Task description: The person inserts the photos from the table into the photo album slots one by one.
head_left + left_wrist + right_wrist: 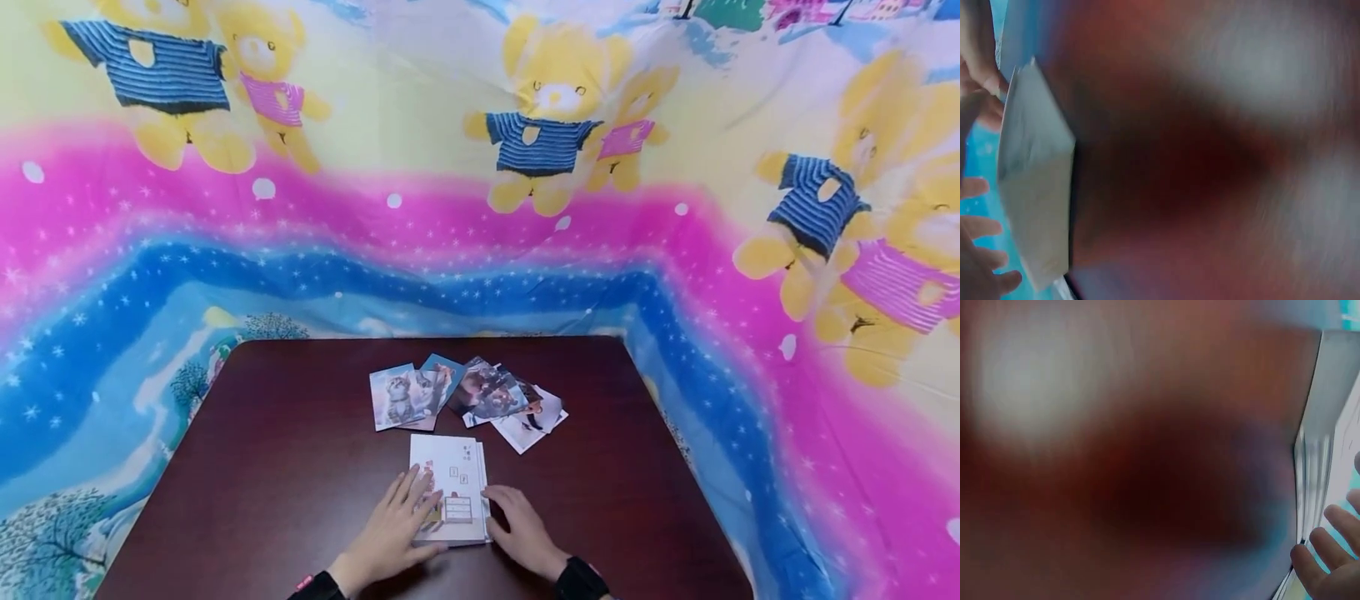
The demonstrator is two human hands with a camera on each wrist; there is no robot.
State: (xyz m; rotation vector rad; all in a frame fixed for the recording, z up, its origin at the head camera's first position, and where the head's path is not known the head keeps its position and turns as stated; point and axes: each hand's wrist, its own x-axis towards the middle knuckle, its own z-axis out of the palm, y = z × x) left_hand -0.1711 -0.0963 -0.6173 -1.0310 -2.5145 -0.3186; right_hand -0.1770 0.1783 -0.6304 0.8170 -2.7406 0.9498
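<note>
A white stack of printed sheets or booklets (459,457) lies near the table's front edge; its layered side (1311,481) and pale end (1038,206) show in the wrist views. My left hand (390,525) rests across its left part, fingers spread, also in the left wrist view (979,262). At its right edge, my right hand (521,529) touches the side with thumb and fingertips, fingers relaxed and apart; it shows in the right wrist view (1329,569) and at the left wrist view's upper left (975,50). The stack's lower left is partly hidden by the left hand.
Behind the stack, several picture cards lie fanned and overlapping in a left group (397,400) and a right group (495,396). The dark brown table (285,450) is bordered by a patterned cloth (420,300) with bears, hanging behind and at both sides.
</note>
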